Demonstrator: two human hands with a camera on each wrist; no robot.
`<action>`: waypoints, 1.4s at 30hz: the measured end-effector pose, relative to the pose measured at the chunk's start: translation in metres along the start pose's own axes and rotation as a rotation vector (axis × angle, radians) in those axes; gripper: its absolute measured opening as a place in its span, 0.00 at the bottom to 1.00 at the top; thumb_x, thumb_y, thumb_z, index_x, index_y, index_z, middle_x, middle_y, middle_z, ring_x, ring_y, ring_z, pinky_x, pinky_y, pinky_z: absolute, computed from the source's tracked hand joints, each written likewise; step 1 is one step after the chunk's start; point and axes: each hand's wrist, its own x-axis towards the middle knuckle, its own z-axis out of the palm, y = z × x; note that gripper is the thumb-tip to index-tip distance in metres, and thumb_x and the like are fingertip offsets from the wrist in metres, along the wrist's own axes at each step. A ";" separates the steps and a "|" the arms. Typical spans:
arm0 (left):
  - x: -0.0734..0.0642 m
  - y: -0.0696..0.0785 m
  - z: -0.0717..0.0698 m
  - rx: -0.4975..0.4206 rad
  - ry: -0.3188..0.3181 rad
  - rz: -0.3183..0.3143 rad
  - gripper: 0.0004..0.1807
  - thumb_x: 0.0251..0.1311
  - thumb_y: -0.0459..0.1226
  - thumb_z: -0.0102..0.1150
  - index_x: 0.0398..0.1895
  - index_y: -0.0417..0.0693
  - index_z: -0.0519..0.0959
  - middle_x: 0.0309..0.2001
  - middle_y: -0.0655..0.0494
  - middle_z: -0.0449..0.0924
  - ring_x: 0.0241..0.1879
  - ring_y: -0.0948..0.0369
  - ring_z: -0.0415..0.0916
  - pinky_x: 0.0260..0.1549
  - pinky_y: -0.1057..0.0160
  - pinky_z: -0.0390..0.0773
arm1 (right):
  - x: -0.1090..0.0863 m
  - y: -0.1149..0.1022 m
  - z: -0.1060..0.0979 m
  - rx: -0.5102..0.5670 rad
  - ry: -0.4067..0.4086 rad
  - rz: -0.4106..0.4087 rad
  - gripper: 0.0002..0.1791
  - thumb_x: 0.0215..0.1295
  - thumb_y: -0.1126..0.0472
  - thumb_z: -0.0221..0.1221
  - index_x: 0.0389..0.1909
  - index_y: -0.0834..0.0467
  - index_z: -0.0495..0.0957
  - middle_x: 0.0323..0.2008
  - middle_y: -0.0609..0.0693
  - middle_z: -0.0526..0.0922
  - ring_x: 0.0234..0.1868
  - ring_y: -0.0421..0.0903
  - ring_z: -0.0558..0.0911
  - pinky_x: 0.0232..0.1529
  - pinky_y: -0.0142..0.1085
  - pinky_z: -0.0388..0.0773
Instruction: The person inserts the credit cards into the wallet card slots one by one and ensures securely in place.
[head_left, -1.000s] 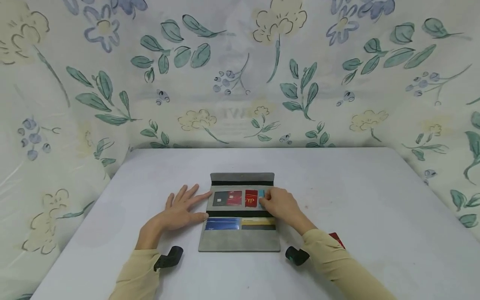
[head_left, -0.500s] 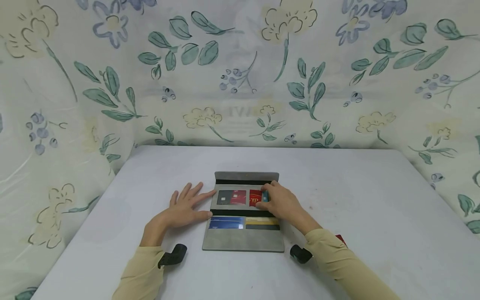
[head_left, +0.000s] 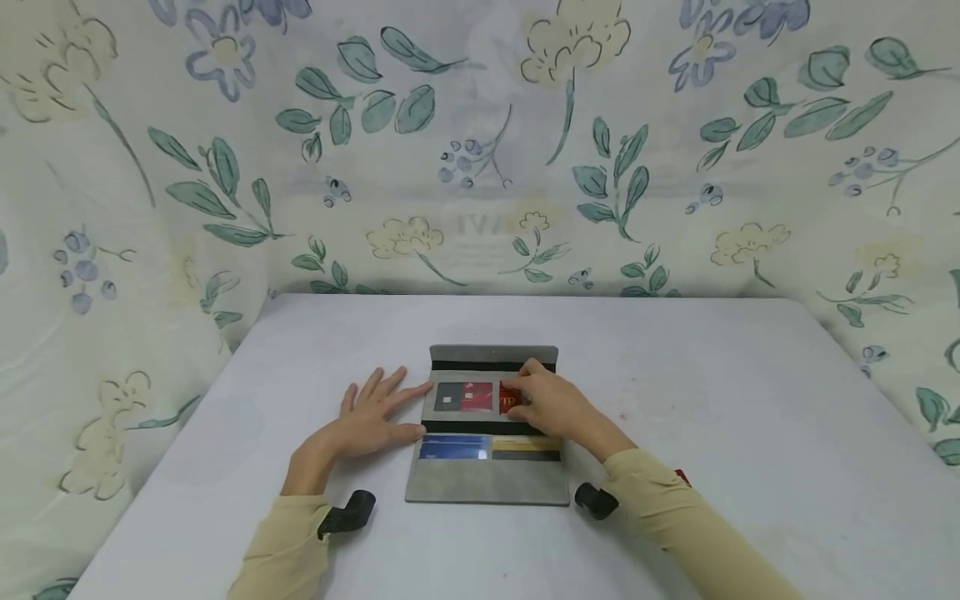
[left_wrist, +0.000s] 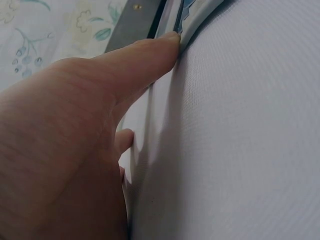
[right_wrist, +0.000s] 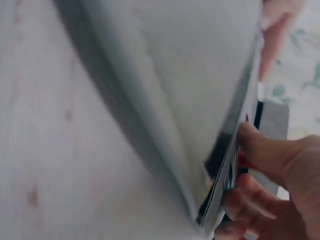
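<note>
A grey wallet lies unfolded on the white table, with black bands across its folds. In its middle panel show a dark grey card, a crimson card and, at the right, a red VIP card. My right hand is over that right slot, pinching the red card between thumb and fingertips and covering its right part. On the left, my left hand rests with fingers spread, index fingertip and thumb tip at the wallet's left edge. The left wrist view shows its thumb against that edge.
Blue cards and yellow-and-dark cards sit in the wallet's lower pockets. A red corner peeks out beside the right sleeve. A flower-patterned cloth hangs behind the table.
My right hand has shifted left from the blue edge at the slot's right side onto the red card. The left hand keeps its place on the wallet; the head view has shifted slightly.
</note>
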 end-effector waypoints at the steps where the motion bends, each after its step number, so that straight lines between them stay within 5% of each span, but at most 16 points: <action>1: 0.000 0.000 0.000 0.002 0.000 0.001 0.38 0.62 0.55 0.58 0.75 0.56 0.62 0.79 0.39 0.41 0.76 0.35 0.26 0.66 0.30 0.23 | 0.000 0.001 0.000 0.014 -0.005 0.010 0.25 0.62 0.57 0.68 0.60 0.58 0.79 0.52 0.55 0.75 0.42 0.47 0.79 0.45 0.40 0.81; 10: 0.001 0.002 0.001 -0.004 0.002 0.006 0.38 0.62 0.56 0.58 0.75 0.56 0.63 0.79 0.39 0.41 0.76 0.35 0.26 0.66 0.30 0.23 | -0.006 0.008 -0.006 0.058 0.009 0.028 0.28 0.62 0.53 0.68 0.62 0.56 0.77 0.50 0.54 0.74 0.43 0.46 0.77 0.45 0.40 0.81; 15: -0.001 0.003 0.003 0.006 0.015 0.000 0.38 0.62 0.55 0.59 0.74 0.57 0.63 0.78 0.38 0.42 0.76 0.34 0.27 0.66 0.29 0.24 | -0.031 0.030 -0.027 0.013 0.013 0.063 0.30 0.62 0.53 0.68 0.63 0.56 0.75 0.50 0.53 0.77 0.47 0.48 0.78 0.47 0.42 0.81; 23: -0.001 0.000 0.004 0.007 0.025 0.019 0.38 0.62 0.55 0.58 0.74 0.56 0.63 0.78 0.37 0.43 0.75 0.33 0.27 0.66 0.28 0.23 | -0.077 0.070 -0.046 -0.076 -0.091 0.096 0.24 0.59 0.52 0.69 0.56 0.55 0.80 0.43 0.48 0.81 0.45 0.46 0.79 0.50 0.44 0.81; 34: -0.001 0.000 0.004 -0.021 0.023 0.017 0.39 0.62 0.55 0.59 0.74 0.54 0.63 0.78 0.37 0.42 0.75 0.34 0.26 0.66 0.29 0.23 | -0.129 0.085 -0.054 -0.108 -0.153 0.045 0.28 0.56 0.44 0.70 0.55 0.53 0.81 0.52 0.49 0.78 0.54 0.51 0.77 0.52 0.52 0.80; 42: -0.001 0.001 0.003 -0.014 0.029 0.019 0.39 0.62 0.55 0.58 0.75 0.54 0.63 0.78 0.37 0.42 0.76 0.34 0.27 0.66 0.29 0.23 | -0.162 0.096 -0.062 -0.115 -0.209 0.016 0.31 0.51 0.43 0.72 0.56 0.50 0.78 0.47 0.39 0.74 0.48 0.41 0.72 0.43 0.42 0.76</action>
